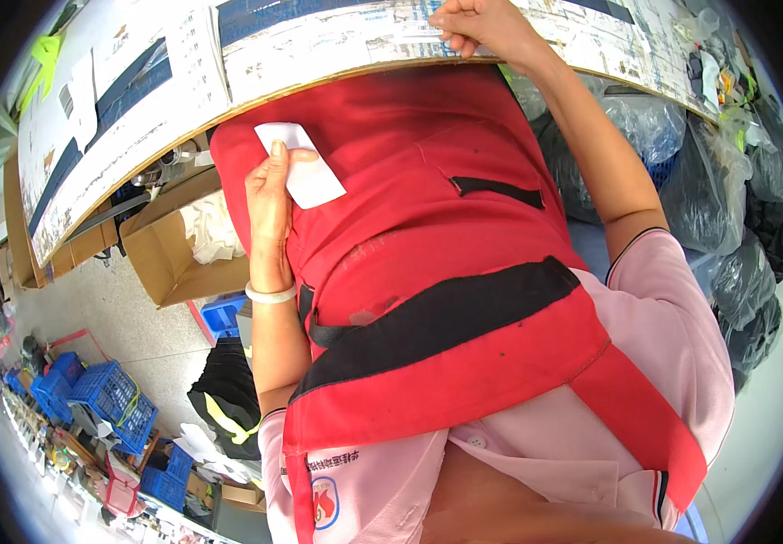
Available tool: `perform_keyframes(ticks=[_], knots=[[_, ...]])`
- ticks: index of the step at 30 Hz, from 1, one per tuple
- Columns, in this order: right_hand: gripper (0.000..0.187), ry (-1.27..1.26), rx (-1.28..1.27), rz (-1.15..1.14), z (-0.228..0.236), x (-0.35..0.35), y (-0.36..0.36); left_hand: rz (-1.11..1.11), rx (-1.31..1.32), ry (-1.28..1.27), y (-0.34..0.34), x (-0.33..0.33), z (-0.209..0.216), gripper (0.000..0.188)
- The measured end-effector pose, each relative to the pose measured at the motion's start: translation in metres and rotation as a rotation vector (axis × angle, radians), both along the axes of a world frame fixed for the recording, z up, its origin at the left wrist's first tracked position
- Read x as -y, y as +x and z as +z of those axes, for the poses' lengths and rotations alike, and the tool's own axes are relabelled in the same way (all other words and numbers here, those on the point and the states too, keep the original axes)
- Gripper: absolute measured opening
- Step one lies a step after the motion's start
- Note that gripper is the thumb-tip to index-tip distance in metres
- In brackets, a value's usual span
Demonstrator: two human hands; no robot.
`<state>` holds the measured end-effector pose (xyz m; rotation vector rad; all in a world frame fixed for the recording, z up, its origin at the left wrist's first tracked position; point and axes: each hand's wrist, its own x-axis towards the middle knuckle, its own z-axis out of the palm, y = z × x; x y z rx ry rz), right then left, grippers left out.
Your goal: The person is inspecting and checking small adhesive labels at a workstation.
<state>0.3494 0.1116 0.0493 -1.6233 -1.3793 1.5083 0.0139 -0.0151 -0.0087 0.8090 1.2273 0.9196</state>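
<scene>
My left hand [269, 195] is closed on a blank white slip of paper [317, 184], thumb on top, above the lap of my red apron [446, 127]. The slip hangs tilted, short of the table edge. Over the white, scuffed tabletop [319, 47] my right hand [491, 29] has its fingers curled and drawn together. Whatever those fingertips may pinch is too small to make out. Dark blue printed panels [287, 16] lie across the tabletop beyond the hands.
Left below the table stands an open cardboard box [169, 249] holding white material. Blue plastic crates [115, 403] and a dark stack with a yellow-green band [228, 399] are on the floor. Clear and grey plastic bags [704, 195] crowd the right side. A white strip [85, 100] lies at the table's left.
</scene>
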Motion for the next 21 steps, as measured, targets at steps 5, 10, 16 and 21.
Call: perform_keyframes(ticks=[5,10,16,21], knots=[[0.014,-0.016,0.002,0.011,-0.008,-0.003,0.003,0.017,-0.006,-0.005,0.002,0.000,0.002,0.050],[0.014,-0.019,0.047,0.009,-0.006,-0.006,0.000,0.036,0.053,-0.023,0.001,0.000,0.004,0.046],[0.015,0.120,-0.092,0.115,-0.015,-0.006,0.011,0.030,0.075,-0.027,0.002,-0.001,0.003,0.047],[0.016,-0.014,0.056,0.032,-0.003,-0.006,-0.002,0.030,0.054,-0.013,-0.001,0.000,-0.001,0.047]])
